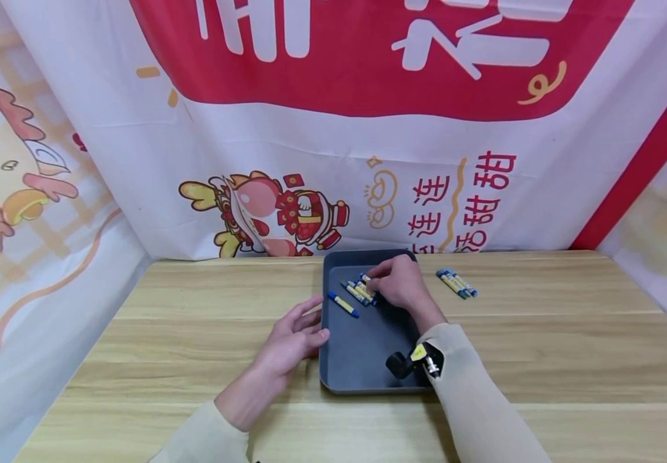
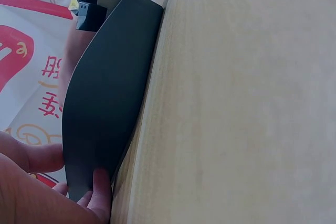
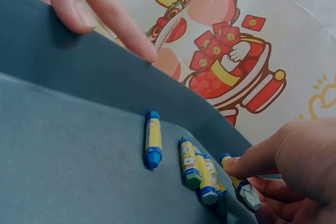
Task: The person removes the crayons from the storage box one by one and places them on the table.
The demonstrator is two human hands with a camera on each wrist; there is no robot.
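Note:
A dark grey rectangular tray (image 1: 368,379) lies on the table. My left hand (image 1: 293,341) holds its left side, thumb over the rim and fingers along the outer wall (image 2: 105,93). Inside, my right hand (image 1: 400,283) pinches a crayon (image 3: 247,193) with a yellow wrapper, blue band and whitish end between thumb and fingers, close to the tray's far wall. Next to it, several yellow-wrapped crayons (image 3: 190,163) lie side by side in a slanted row. A single blue crayon (image 1: 343,305) lies apart, nearer the left wall.
On the wooden table (image 1: 542,347), several more crayons (image 1: 456,283) lie bunched to the right of the tray. A printed cloth (image 1: 322,148) hangs behind the table's far edge. A small black camera (image 1: 400,364) on the right wrist overhangs the tray.

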